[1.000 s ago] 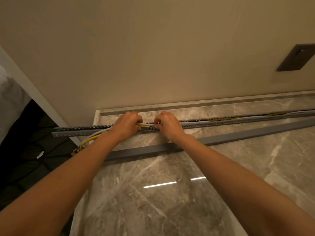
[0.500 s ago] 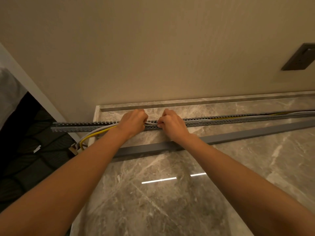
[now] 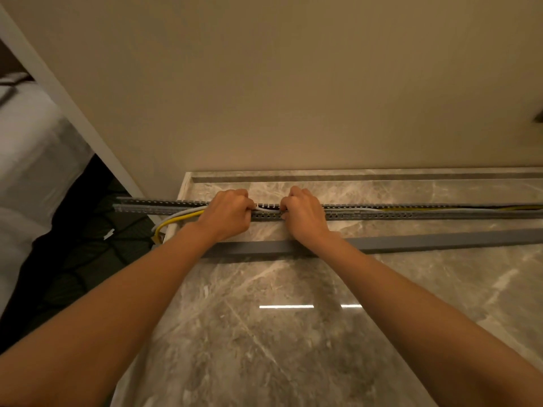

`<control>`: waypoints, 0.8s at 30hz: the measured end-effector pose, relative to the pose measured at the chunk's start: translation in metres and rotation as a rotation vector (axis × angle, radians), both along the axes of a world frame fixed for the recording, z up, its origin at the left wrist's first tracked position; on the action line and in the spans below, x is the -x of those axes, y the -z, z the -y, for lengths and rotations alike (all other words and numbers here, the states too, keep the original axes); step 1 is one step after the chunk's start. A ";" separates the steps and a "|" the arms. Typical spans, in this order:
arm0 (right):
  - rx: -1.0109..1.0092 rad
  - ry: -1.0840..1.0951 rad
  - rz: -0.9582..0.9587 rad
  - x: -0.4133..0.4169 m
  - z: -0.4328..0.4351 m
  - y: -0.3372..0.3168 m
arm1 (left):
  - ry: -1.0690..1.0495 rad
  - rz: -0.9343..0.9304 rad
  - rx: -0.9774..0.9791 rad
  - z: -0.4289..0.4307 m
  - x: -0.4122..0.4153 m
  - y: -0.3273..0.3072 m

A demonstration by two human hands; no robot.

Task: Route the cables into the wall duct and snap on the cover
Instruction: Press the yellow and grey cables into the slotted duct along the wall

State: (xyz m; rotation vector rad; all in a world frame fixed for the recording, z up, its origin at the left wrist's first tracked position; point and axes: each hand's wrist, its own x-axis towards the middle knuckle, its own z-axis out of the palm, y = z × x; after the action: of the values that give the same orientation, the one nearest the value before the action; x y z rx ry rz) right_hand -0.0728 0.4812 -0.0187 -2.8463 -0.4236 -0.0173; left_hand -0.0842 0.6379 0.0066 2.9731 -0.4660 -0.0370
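A long grey slotted duct (image 3: 411, 212) lies across the marble surface (image 3: 264, 333), its left end jutting past the edge. A white cable and a yellow cable (image 3: 176, 216) run inside the duct on the right and hang out over its near wall at the left. My left hand (image 3: 227, 214) and my right hand (image 3: 302, 212) sit side by side on the duct, fingers curled over the cables, a short white stretch showing between them. The flat grey cover (image 3: 426, 241) lies parallel, just nearer me, under my right wrist.
A beige wall (image 3: 293, 83) rises right behind the surface's raised back lip. At the left the surface ends; below are a dark patterned floor (image 3: 73, 259) and white bedding (image 3: 26, 160). A dark wall plate (image 3: 539, 116) shows at the right edge.
Both hands have slid a little leftward along the duct while staying curled on the cables. The view has shifted, so the wall plate is now almost out of frame.
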 end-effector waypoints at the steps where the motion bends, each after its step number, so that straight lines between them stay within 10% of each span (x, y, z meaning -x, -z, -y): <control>1: -0.007 0.007 -0.004 0.000 -0.001 -0.001 | -0.005 -0.015 -0.007 0.000 -0.001 -0.002; 9: -0.116 -0.080 -0.066 -0.001 -0.038 -0.015 | -0.157 -0.055 0.218 -0.032 -0.005 -0.010; 24: -0.170 0.003 -0.101 0.004 -0.124 -0.020 | 0.095 0.010 -0.120 -0.136 0.006 0.000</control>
State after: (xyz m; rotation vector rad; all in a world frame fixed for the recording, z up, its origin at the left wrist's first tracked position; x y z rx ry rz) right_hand -0.0769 0.6048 0.0013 -2.6672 -0.3782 0.0856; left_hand -0.0899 0.7736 0.0065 3.0664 -0.6279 -0.0612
